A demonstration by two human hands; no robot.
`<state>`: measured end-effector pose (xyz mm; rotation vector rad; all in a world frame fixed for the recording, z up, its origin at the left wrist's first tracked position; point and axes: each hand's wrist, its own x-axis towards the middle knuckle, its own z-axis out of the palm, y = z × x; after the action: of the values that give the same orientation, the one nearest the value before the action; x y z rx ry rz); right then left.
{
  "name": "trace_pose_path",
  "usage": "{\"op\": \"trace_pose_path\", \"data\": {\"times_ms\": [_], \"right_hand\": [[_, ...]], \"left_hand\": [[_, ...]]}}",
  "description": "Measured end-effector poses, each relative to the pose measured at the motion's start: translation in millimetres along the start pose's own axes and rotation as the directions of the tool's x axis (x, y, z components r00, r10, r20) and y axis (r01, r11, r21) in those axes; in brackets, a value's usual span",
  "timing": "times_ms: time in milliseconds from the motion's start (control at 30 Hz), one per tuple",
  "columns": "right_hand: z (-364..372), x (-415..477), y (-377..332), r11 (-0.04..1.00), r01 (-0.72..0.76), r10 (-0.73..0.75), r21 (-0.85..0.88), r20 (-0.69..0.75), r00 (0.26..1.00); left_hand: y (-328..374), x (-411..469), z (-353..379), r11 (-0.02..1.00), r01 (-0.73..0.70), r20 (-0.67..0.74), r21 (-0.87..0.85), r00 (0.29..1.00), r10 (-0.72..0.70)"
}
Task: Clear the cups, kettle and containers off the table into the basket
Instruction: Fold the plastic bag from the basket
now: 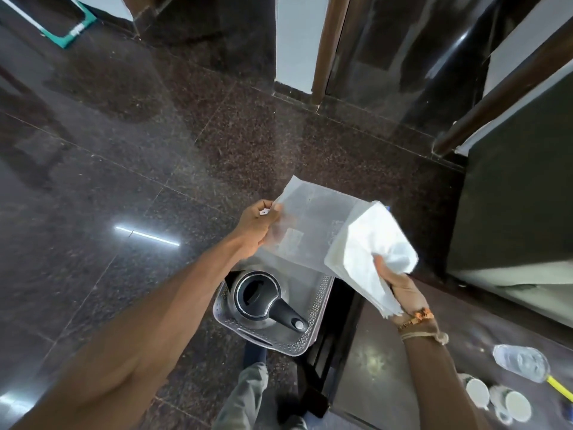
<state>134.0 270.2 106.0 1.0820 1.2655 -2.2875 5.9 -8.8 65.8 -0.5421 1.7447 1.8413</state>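
The person's left hand pinches one corner of a see-through container, thumb on top. The right hand clutches a thick wad of white napkins at the container's other end.

Closest to the person, on the table, are two white cups and a water bottle lying on its side. Just past the table edge, the basket sits on the floor. The kettle stands upright inside it, handle aimed back toward the table and spout away to the far left.

The container looks to hang over the basket's far end, slightly tilted, with its long axis running hand to hand. I cannot tell which face is open. I'd lower it level into the free half beside the kettle, keep the napkins tucked, then let go.
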Motion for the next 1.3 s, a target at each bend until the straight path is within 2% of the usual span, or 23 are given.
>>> {"op": "trace_pose_path", "data": {"times_ms": [133, 200, 300, 400, 467, 567, 633, 700, 800, 967, 1100, 1200, 1233, 1300], "right_hand": [[27.3, 35.7, 11.4, 0.995, -0.028, 0.026, -0.098, -0.022, 0.999], [32.3, 56.3, 22.0, 0.991, -0.041, 0.033, -0.131, -0.061, 0.998], [42.1, 82.8, 41.1, 0.977, -0.087, 0.053, -0.194, -0.173, 0.984], [46.9, 105.7, 61.9, 0.952, -0.13, 0.052, -0.278, -0.271, 0.961], [47.1, 118.5, 73.9, 0.933, -0.146, 0.036, -0.328, -0.319, 0.947], [49.4, 131.2, 83.1, 0.918, -0.161, 0.013, -0.364, -0.376, 0.927], [51.5, 136.4, 85.7, 0.903, -0.158, -0.017, -0.4, -0.4, 0.916], [52.5, 140.5, 86.2, 0.887, -0.158, -0.041, -0.434, -0.413, 0.91], [53.6, 145.9, 86.0, 0.837, -0.166, -0.073, -0.521, -0.408, 0.91], [53.6, 148.7, 89.4, 0.792, -0.212, -0.068, -0.572, -0.428, 0.901], [52.8, 134.5, 84.6, 0.793, -0.24, -0.106, -0.56, -0.515, 0.851], [53.1, 102.4, 67.2, 0.863, -0.15, -0.144, -0.483, -0.518, 0.843], [52.9, 87.9, 59.5, 0.894, -0.096, -0.144, -0.437, -0.484, 0.863], [51.6, 56.3, 42.2, 0.951, 0.007, -0.124, -0.309, -0.359, 0.925]], "left_hand": [[-6.0, 14.0, -9.9, 0.996, -0.022, -0.113, 0.085, 0.993, 0.032], [-17.6, 27.3, -21.5, 0.953, -0.042, -0.196, 0.299, 0.975, 0.105], [-33.9, 43.2, -42.4, 0.747, 0.028, -0.184, 0.665, 0.975, 0.128], [-44.5, 53.2, -54.2, 0.579, 0.04, -0.147, 0.814, 0.979, 0.14], [-48.5, 57.1, -55.7, 0.529, -0.021, -0.091, 0.849, 0.978, 0.185], [-54.0, 63.2, -55.8, 0.504, -0.112, -0.029, 0.856, 0.964, 0.263], [-57.2, 66.5, -55.1, 0.478, -0.18, 0.048, 0.86, 0.96, 0.275], [-60.5, 70.6, -55.7, 0.405, -0.228, 0.129, 0.886, 0.958, 0.258], [-64.6, 72.8, -56.0, 0.289, -0.256, 0.189, 0.922, 0.952, 0.24], [-68.6, 67.4, -57.3, 0.2, -0.271, 0.222, 0.941, 0.945, 0.238], [-64.3, 60.4, -56.9, 0.265, -0.265, 0.192, 0.927, 0.943, 0.271], [-47.3, 50.7, -49.1, 0.35, -0.26, 0.164, 0.9, 0.946, 0.28], [-38.1, 45.9, -42.7, 0.407, -0.264, 0.167, 0.874, 0.952, 0.258], [-16.0, 33.9, -22.6, 0.6, -0.254, 0.197, 0.759, 0.967, 0.16]]}}
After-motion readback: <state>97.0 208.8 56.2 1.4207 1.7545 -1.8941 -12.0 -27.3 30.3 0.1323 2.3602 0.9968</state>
